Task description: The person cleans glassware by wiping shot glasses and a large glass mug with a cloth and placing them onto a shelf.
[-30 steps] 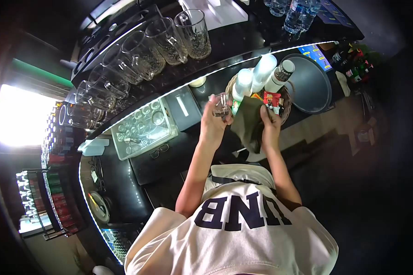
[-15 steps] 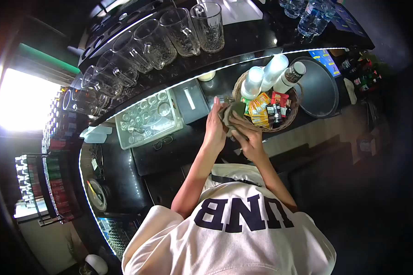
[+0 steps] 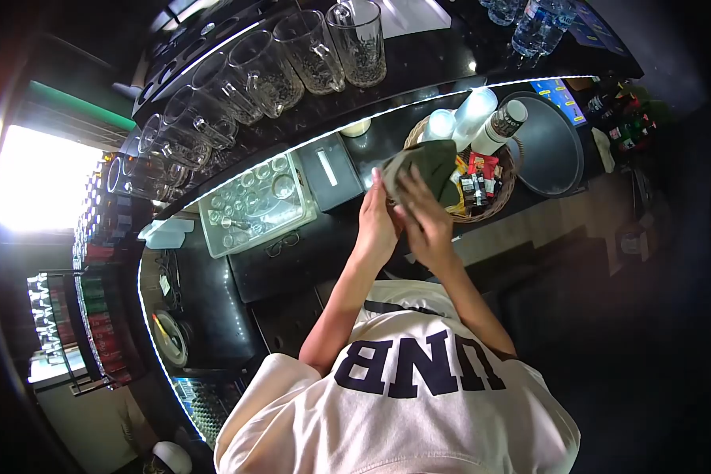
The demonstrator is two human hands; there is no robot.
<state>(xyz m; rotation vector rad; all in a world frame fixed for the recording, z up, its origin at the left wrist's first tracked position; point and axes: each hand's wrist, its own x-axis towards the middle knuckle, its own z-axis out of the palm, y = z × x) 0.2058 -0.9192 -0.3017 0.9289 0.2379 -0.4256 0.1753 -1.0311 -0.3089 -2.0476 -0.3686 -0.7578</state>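
A dark olive cloth (image 3: pixel 436 162) is at the fingers of both hands, bunched at its left end and spreading out to the right, its right part in front of a wicker basket (image 3: pixel 504 207). The left hand (image 3: pixel 378 225) is at the left end of the cloth, one finger pointing up beside it; the cloth and the other hand hide the rest, so whether these fingers are clamped on anything cannot be told. The right hand (image 3: pixel 428 225) lies over the near side of the cloth, its fingers slightly apart and blurred. Just right of the right fingers, the basket holds colorful packets (image 3: pixel 483 167), two stacks of clear cups (image 3: pixel 474 113) and a white cup stack with a dark printed end (image 3: pixel 499 128). Farther right is a round dark tray (image 3: pixel 551 150), with a blue and yellow card (image 3: pixel 559 101) by its far edge. To the left of the left fingers, a dark box (image 3: pixel 329 172) with a white strip sits on the black desk (image 3: pixel 237 276), next to a pale bin (image 3: pixel 221 251) of small glasses (image 3: pixel 249 180); eyeglasses (image 3: pixel 283 244) lie just in front of the bin. Beyond the fingers, a raised shelf (image 3: pixel 426 59) carries glass mugs (image 3: pixel 355 51) and water bottles (image 3: pixel 542 28).
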